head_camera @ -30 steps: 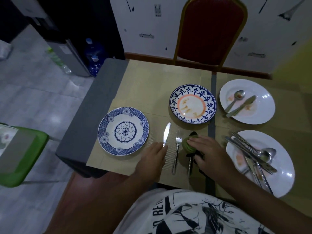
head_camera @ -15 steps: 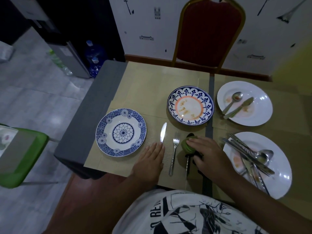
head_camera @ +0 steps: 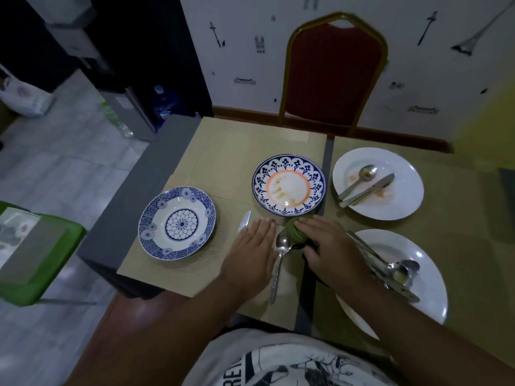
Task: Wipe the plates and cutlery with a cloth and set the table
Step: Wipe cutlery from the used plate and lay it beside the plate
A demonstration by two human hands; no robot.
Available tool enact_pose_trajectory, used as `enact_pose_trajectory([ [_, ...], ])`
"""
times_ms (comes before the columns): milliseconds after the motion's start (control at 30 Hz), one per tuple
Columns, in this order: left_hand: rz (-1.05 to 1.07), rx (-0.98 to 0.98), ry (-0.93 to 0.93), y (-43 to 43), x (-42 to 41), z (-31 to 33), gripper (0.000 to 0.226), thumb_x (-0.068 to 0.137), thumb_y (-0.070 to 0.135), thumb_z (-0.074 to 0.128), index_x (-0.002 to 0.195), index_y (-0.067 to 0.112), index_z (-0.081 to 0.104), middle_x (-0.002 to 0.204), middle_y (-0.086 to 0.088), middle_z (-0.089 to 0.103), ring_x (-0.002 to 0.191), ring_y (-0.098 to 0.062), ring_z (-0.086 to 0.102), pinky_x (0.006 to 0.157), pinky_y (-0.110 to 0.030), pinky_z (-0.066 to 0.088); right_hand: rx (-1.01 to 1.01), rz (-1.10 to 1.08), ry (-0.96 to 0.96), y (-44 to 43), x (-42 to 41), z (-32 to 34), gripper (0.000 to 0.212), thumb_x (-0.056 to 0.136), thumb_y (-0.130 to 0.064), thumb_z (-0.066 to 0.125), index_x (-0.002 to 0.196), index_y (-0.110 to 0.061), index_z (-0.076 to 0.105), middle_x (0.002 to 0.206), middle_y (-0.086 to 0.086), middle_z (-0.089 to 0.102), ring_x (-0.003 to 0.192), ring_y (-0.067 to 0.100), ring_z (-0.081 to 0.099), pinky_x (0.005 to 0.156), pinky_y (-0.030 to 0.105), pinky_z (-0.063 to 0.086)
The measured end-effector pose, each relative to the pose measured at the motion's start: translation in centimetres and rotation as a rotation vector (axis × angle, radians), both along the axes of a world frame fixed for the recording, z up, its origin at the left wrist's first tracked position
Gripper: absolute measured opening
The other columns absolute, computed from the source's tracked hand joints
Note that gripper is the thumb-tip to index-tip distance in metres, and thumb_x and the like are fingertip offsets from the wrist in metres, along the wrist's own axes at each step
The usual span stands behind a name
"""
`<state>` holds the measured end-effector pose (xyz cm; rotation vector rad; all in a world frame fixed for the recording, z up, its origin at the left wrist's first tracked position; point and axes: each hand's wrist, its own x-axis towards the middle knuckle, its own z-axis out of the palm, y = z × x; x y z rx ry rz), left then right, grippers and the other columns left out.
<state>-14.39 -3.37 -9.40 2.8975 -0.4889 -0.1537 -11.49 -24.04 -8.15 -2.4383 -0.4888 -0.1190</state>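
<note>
A clean blue patterned plate sits on the left placemat. To its right my left hand lies flat on the mat, covering most of a table knife, whose tip shows. A spoon lies between my hands. My right hand rests on a bunched green cloth, touching the spoon's bowl. Behind them is a soiled blue-and-orange plate. One white plate holds a dirty spoon and knife. A nearer white plate holds several pieces of cutlery.
Beige placemats cover the table, with a grey strip between them. A red chair stands at the far side against the wall. A green stool is on the floor to the left, and water bottles stand beyond the table corner.
My left hand has slid forward over the fork and the knife's handle. The fork is now hidden. The cloth under my right hand has shifted, and the spoon's bowl now shows.
</note>
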Motion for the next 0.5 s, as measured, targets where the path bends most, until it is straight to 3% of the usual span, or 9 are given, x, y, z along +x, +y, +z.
enact_pose_trajectory([
  [167,0.082,-0.044,0.057,-1.7,1.6,0.3,0.064,0.103,0.041,0.022,0.159,0.010,0.017,0.167,-0.007,0.014,0.155,-0.024,0.006,0.122,-0.034,-0.002,-0.015,0.005,0.020,-0.6,1.8,0.7,0.056,0.074,-0.004,0.072,0.128,-0.015,0.063,0.128,0.001,0.064,0.123,0.020,0.052,0.106,0.037,0.041],
  [267,0.140,-0.148,0.079,-1.4,3.8,0.9,0.062,0.105,0.038,0.030,0.159,0.013,0.011,0.168,-0.004,0.006,0.155,-0.020,-0.001,0.124,-0.035,0.001,-0.020,-0.005,0.033,-0.3,3.9,0.9,0.056,0.076,-0.006,0.070,0.130,-0.016,0.061,0.130,0.000,0.062,0.125,0.019,0.050,0.107,0.039,0.041],
  [400,0.193,-0.277,0.095,0.3,8.1,1.5,0.063,0.104,0.036,0.040,0.158,0.012,0.017,0.167,-0.006,0.014,0.154,-0.022,0.007,0.124,-0.036,0.011,-0.044,-0.049,0.031,1.0,7.6,1.2,0.055,0.077,-0.007,0.068,0.131,-0.016,0.061,0.131,0.000,0.062,0.125,0.017,0.048,0.108,0.040,0.040],
  [500,0.287,-0.402,0.150,1.7,11.7,1.2,0.064,0.103,0.035,0.045,0.158,0.014,0.020,0.166,-0.004,0.020,0.153,-0.020,0.015,0.121,-0.030,0.013,-0.069,-0.060,0.054,2.3,10.7,0.8,0.055,0.078,-0.008,0.066,0.132,-0.015,0.060,0.132,0.000,0.060,0.126,0.017,0.047,0.108,0.041,0.040],
])
